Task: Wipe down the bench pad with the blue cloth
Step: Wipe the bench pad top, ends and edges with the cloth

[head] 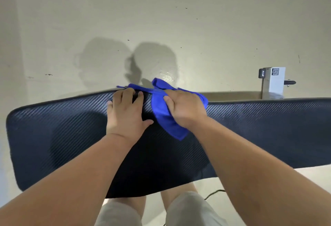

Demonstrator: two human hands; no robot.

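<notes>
- Long dark-navy bench pad (62, 136) with a carbon-weave texture spans the view left to right. Its left end shows rounded corners; the right end runs out of frame.
- The far edge is a thin raised lip. The near edge sits above the person's knees, in pale grey shorts (188, 207).
- Open pad surface: a wide stretch from the hands to the left end, and another from the hands to the right frame edge. The forearms cover the middle of the near part.
- Beyond the far edge is a pale, scuffed floor (197, 28) with shadows on it. To the right, a tan strip (232, 94) lies just behind the pad, next to an upright white box with a QR label (274, 84).
- Thin black cable (215, 192) lies on the floor below the near edge.
- Soft, bright blue cloth (161, 116) is crumpled and draped over the far edge at mid-frame. One bunch sticks up past the lip, a narrow strip runs left along it, and a pointed corner lies on the pad toward the viewer.
- Right hand (186, 107) grips the cloth at the far edge, thumb pressed on top, fingers wrapped over the bunch (slightly motion-blurred).
- Left hand (125, 116) lies flat on the pad just left of the cloth, fingers fairly straight and reaching the lip, thumb spread wide. The fingertips meet the cloth strip; can't tell if they hold it.
- The weave has a sheen toward both ends and is darker in the shadow at the middle.
</notes>
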